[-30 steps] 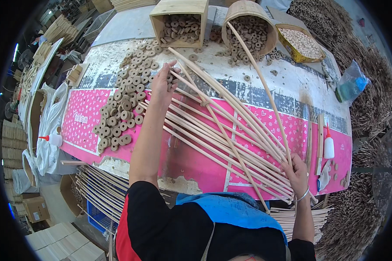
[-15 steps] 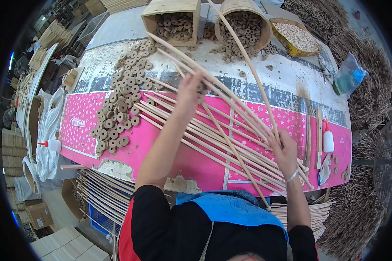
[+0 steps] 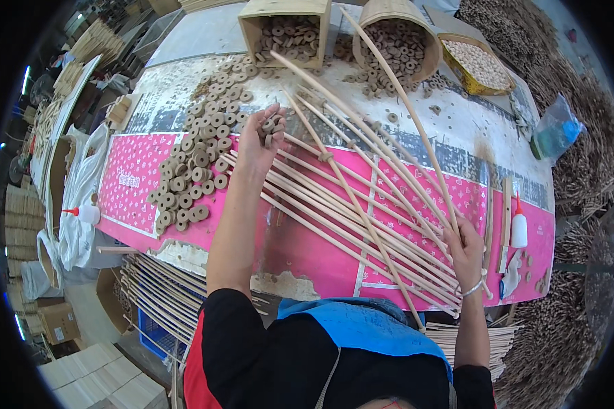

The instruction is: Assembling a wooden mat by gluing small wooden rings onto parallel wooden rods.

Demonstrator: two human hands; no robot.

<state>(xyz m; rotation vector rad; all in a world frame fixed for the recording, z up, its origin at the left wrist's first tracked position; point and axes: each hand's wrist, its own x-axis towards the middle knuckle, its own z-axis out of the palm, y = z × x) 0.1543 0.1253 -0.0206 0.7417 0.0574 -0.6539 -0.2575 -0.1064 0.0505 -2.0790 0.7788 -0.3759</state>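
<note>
My left hand [image 3: 255, 151] is raised over the table beside the pile of ringed wooden discs [image 3: 196, 163]. Its fingers are curled round several small wooden rings [image 3: 269, 127]. At the right, my right hand [image 3: 465, 249] grips the lower ends of several long wooden sticks [image 3: 411, 108], which fan out toward the far side. Beneath them a row of similar sticks [image 3: 334, 219] lies slantwise on the pink cover. One stick [image 3: 370, 228] crosses over that row, with a ring [image 3: 325, 157] around its upper part.
At the back stand a wooden box [image 3: 326, 34] and a round wooden tub [image 3: 433, 58] of discs, plus a yellow tray [image 3: 472, 83] of pale pieces. Glue bottles stand right [image 3: 518, 228] and left [image 3: 89, 214]. A plastic bag [image 3: 556, 129] hangs at the right edge.
My left hand has moved left, off the sticks, and now shows rings in its upturned fingers. The held sticks have spread apart; my right hand has shifted slightly right and down.
</note>
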